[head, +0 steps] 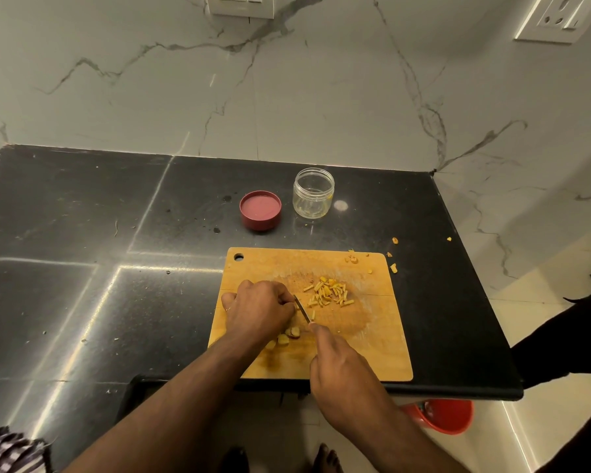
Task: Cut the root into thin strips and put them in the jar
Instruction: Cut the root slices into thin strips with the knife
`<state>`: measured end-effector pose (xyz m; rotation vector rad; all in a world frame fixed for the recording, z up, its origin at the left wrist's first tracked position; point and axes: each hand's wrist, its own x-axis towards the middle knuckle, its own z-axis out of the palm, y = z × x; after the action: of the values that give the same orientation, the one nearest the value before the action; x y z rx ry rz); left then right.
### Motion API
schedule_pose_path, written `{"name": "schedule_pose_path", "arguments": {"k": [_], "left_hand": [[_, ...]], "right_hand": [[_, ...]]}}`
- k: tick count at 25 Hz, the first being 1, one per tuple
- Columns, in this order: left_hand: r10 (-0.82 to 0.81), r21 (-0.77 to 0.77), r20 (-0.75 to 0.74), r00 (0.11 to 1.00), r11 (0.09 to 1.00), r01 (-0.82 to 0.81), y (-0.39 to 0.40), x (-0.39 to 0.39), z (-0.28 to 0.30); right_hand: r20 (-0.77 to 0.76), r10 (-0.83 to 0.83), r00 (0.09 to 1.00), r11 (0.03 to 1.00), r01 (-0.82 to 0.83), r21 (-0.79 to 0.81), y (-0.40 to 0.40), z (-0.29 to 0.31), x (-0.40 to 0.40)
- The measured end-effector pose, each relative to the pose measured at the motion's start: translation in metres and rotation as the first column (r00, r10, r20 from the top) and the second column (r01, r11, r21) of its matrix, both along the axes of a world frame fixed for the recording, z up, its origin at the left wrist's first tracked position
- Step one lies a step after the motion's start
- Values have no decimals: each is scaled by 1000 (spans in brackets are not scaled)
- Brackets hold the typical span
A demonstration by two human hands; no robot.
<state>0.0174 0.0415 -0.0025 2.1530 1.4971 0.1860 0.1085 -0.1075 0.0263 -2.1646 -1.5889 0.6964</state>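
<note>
A heap of thin yellow-orange root strips (330, 292) lies near the middle of the wooden cutting board (382, 349). A few uncut chunks of root (288, 335), yellow with pale brownish skin, sit just beside the board's near-left part. The clear jar (313, 192) stands upright and open on the black counter (82, 233) beyond the board, holding only a few yellow specks at its bottom. Small root scraps (393, 267) are scattered off the board's far-right corner.

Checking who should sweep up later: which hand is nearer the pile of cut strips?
Left. The left hand sits just left of the pile of cut strips; the right hand, gripping the knife, is farther below.
</note>
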Motion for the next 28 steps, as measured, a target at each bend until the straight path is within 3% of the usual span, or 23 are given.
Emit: {"name": "schedule_pose_path", "arguments": {"k": [28], "left_hand": [[12,-26,-16,1000,1000,-12,0,0,5]], "right_hand": [[-43,-14,999,1000,14,2,-31,0,-3]]}}
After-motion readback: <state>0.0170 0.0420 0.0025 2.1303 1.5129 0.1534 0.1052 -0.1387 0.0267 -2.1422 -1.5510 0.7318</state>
